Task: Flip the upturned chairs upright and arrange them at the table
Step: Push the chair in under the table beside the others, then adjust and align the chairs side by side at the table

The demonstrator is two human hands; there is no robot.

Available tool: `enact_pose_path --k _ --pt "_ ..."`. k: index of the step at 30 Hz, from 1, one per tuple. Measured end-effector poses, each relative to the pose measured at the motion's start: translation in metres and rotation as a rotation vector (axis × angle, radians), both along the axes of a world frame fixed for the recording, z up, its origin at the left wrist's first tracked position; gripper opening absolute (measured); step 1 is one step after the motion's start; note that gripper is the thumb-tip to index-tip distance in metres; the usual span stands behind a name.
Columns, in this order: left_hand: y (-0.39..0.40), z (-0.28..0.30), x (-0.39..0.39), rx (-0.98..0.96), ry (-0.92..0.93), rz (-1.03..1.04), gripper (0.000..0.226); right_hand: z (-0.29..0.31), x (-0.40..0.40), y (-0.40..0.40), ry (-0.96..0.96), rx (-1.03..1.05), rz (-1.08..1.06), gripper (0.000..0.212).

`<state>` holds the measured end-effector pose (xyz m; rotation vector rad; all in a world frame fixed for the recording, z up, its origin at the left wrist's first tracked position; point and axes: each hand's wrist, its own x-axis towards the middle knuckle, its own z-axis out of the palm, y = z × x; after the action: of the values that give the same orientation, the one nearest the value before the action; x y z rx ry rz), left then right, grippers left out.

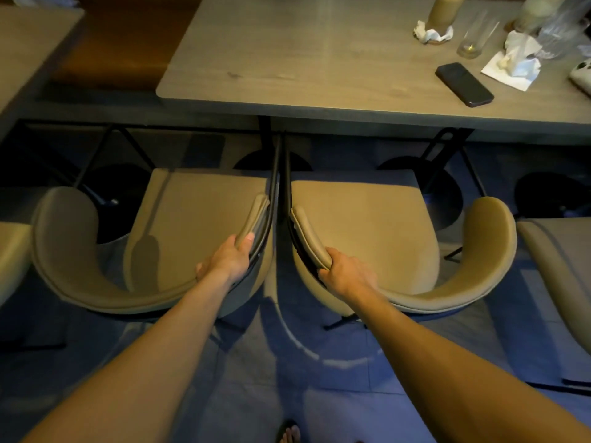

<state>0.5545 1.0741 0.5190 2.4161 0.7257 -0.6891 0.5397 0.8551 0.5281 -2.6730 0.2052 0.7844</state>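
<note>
Head view looks down on two tan chairs standing upright side by side at the centre of the frame, seats facing the table's (287, 59) near edge at the top, curved backs toward the bottom. The left hand (225, 259) is clamped on the inner armrest of the left chair (192, 219); the right hand (347, 276) is wrapped around the inner armrest of the right chair (367, 225). Those two armrests run almost parallel, just beside each other. Black table legs stand ahead of the seats. On the tabletop at upper right lie a phone (464, 84), a glass (475, 36), a bottle (444, 11) and crumpled napkins (515, 59). More chairs show partly at both frame edges.
</note>
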Motion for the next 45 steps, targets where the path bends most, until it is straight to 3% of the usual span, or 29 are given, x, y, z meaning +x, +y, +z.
enact_pose_path --k 11,18,23,25,28,32,37,39,42,45 --pt "0.001 -0.003 0.006 -0.011 0.066 -0.054 0.074 -0.009 -0.013 0.017 -0.040 -0.009 0.031 0.042" --pt "0.004 -0.001 0.004 -0.053 0.054 -0.028 0.076 0.000 -0.011 0.015 -0.003 0.020 -0.030 0.055" --pt "0.015 -0.015 0.010 -0.217 0.065 0.045 0.112 0.019 -0.008 0.014 0.027 0.161 -0.112 0.060" --pt "0.018 -0.022 0.014 -0.228 0.100 0.051 0.114 0.028 -0.010 0.018 0.045 0.188 -0.146 0.053" --pt "0.014 -0.021 0.013 -0.244 0.116 0.058 0.101 0.042 -0.013 0.021 0.034 0.192 -0.194 0.043" --pt "0.006 0.017 0.002 -0.298 0.140 0.100 0.078 0.069 -0.021 0.011 0.016 0.234 -0.196 0.049" --pt "-0.006 0.051 -0.025 -0.233 0.064 0.241 0.080 0.112 -0.040 -0.015 0.084 0.240 -0.264 0.044" --pt "-0.025 0.080 -0.033 -0.340 0.026 0.280 0.072 0.133 -0.049 -0.024 0.076 0.240 -0.280 0.042" --pt "-0.058 0.125 -0.048 -0.515 0.051 0.220 0.021 0.169 -0.069 -0.043 0.040 0.310 -0.289 0.041" --pt "-0.093 0.154 -0.068 -0.606 0.061 0.099 0.019 0.198 -0.092 -0.074 0.003 0.385 -0.321 0.041"
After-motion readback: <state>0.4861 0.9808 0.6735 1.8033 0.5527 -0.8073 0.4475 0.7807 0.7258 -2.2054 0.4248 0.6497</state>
